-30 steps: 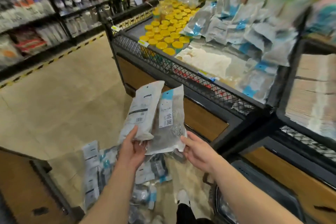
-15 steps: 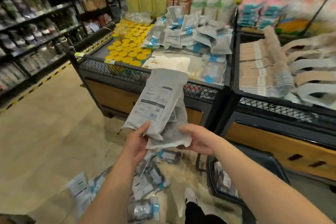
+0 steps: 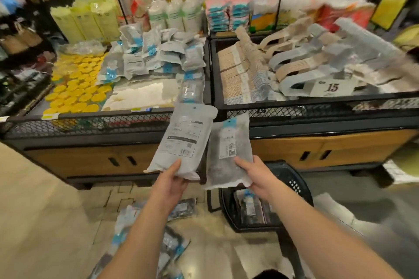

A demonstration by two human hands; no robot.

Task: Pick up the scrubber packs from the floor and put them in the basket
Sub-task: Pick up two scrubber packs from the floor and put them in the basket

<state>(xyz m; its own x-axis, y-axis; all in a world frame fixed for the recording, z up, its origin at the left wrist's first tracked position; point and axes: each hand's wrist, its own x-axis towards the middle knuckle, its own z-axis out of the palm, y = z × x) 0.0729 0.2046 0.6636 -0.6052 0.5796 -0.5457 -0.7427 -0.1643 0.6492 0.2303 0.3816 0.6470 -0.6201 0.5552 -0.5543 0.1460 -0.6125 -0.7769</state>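
Observation:
My left hand (image 3: 171,182) grips the bottom edge of a grey scrubber pack (image 3: 184,138) that shows its printed back label. My right hand (image 3: 256,173) grips the lower part of a second scrubber pack (image 3: 227,154) with a blue header and a white label. Both packs are held upright, side by side, in front of the display bins. Below my right hand a black basket (image 3: 292,184) stands on the floor with scrubber packs (image 3: 249,207) inside. Several more packs (image 3: 174,247) lie scattered on the floor under my left arm.
Two black mesh display bins (image 3: 95,123) on wooden bases stand ahead. The left one holds yellow lids (image 3: 77,88) and several scrubber packs (image 3: 158,56); the right holds hangers (image 3: 317,63) with a price card. Shelves (image 3: 20,36) line the aisle at left.
The packs were stacked together in my left hand. My right hand has taken one, and the two packs are now apart, one in each hand. The view has swung right, over the basket.

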